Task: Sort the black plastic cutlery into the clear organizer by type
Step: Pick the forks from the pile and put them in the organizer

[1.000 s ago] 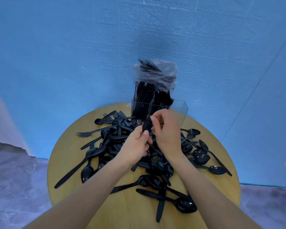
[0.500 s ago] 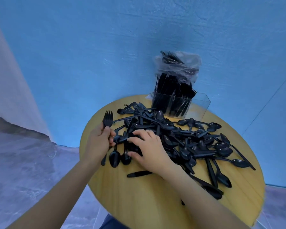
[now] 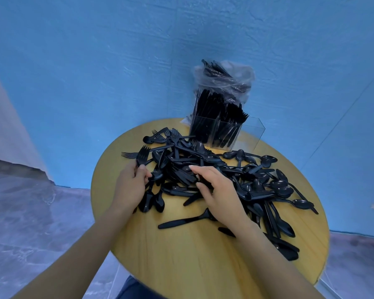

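Observation:
A heap of black plastic cutlery (image 3: 229, 173), forks and spoons mixed, covers the round wooden table (image 3: 181, 251). My left hand (image 3: 131, 184) grips a black fork (image 3: 142, 157) at the heap's left edge, tines pointing up and away. My right hand (image 3: 216, 188) lies on the middle of the heap, its fingers curled over a bunch of cutlery (image 3: 184, 176). The clear organizer (image 3: 249, 131) stands at the table's far edge, its left compartments packed with upright black cutlery and its right compartment looking bare.
A clear plastic bag (image 3: 227, 78) holding more black cutlery sits behind the organizer, against the blue wall. A lone spoon (image 3: 184, 221) lies on bare wood near my right wrist. The table's left edge drops to a grey floor.
The view has swung right and closer. My left hand still holds the fork, lower toward the heap. My right hand stays on the heap, its fingers now gathered over a bunch of pieces.

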